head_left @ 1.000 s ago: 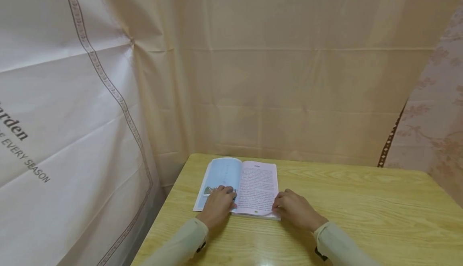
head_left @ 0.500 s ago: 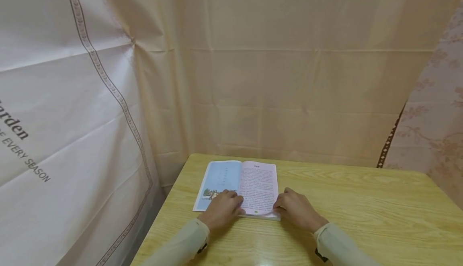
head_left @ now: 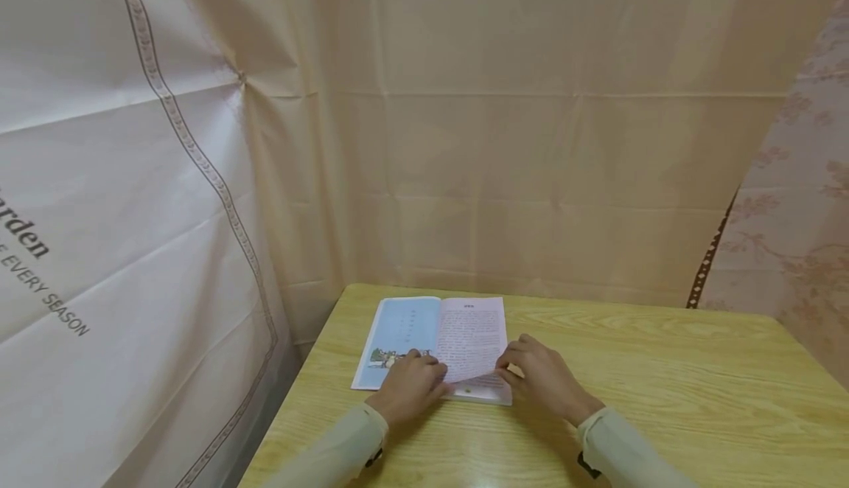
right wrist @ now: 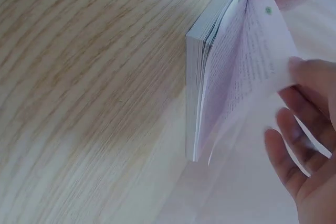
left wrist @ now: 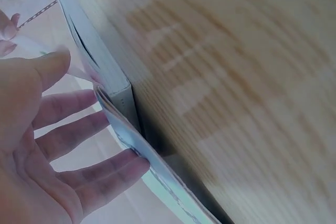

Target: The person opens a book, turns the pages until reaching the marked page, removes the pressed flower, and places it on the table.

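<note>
Since a second ago my right hand [head_left: 540,377] is lifting the pink text page [head_left: 472,337] off the open paperback book [head_left: 434,344], pinching its lower corner; my left hand [head_left: 406,385] is pressing flat-fingered on the blue left page, near the light wooden table's [head_left: 663,385] far-left corner. I'm judging the thin page could crease or tear if pulled fast.

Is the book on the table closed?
No, the book lies open on the table, and the right hand lifts a page corner.
</note>
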A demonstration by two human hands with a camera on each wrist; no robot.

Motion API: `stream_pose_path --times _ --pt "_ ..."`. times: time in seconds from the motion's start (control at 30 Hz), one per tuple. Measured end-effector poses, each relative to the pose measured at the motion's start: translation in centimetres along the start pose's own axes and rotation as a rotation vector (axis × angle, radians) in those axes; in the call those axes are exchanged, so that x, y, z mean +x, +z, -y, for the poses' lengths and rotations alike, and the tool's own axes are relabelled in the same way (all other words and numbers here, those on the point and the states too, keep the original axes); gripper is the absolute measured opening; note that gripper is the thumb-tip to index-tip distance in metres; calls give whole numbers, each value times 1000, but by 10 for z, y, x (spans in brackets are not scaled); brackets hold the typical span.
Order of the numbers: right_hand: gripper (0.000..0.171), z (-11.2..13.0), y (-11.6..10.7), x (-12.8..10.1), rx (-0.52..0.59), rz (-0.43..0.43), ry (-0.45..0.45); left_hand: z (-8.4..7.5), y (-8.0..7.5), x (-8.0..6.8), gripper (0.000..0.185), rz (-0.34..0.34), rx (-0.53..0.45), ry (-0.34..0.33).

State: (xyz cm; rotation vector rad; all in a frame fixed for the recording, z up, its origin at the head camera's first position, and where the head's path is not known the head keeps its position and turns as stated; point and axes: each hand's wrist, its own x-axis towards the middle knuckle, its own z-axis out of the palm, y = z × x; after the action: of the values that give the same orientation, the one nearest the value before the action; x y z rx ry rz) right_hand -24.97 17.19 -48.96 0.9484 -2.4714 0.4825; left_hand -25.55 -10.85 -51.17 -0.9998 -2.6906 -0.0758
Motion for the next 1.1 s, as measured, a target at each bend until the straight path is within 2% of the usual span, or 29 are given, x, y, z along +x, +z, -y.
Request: stream_pose_path --times 0.1,0.17,0.27,0.33,0.4,0.47,0.53,0.63,0.8,0.93,1.1 --pt "22 1 -1 1 26 -45 50 0 1 0 23 0 -16 -13" --pt "30 1 -1 0 49 -41 108 0 0 -1 25 -6 -39 -40" --pt "36 0 0 -3 74 34 204 0 0 -3 52 -41 -126 -116" --pt "34 -1 1 -5 87 110 244 1 -2 -4 80 -94 -204 -163" --pt "30 -2 3 -8 95 179 256 1 -4 -4 100 -157 -237 -199" --pt "30 -3 6 -10 93 228 233 1 -6 -3 113 -217 -213 -214" --pt "31 -4 9 -11 76 245 195 1 -6 -1 115 -268 -127 -207" --pt "34 -4 13 -11 47 256 143 4 -6 1 101 -292 12 -190" --pt "33 -1 13 -12 44 269 128 7 -5 -1 61 -289 169 -141" --pt "30 -1 14 -11 51 282 132 8 -5 -4 42 -255 173 -104" --pt "24 -3 13 -9 34 289 98 10 -6 -7 26 -182 92 -76"
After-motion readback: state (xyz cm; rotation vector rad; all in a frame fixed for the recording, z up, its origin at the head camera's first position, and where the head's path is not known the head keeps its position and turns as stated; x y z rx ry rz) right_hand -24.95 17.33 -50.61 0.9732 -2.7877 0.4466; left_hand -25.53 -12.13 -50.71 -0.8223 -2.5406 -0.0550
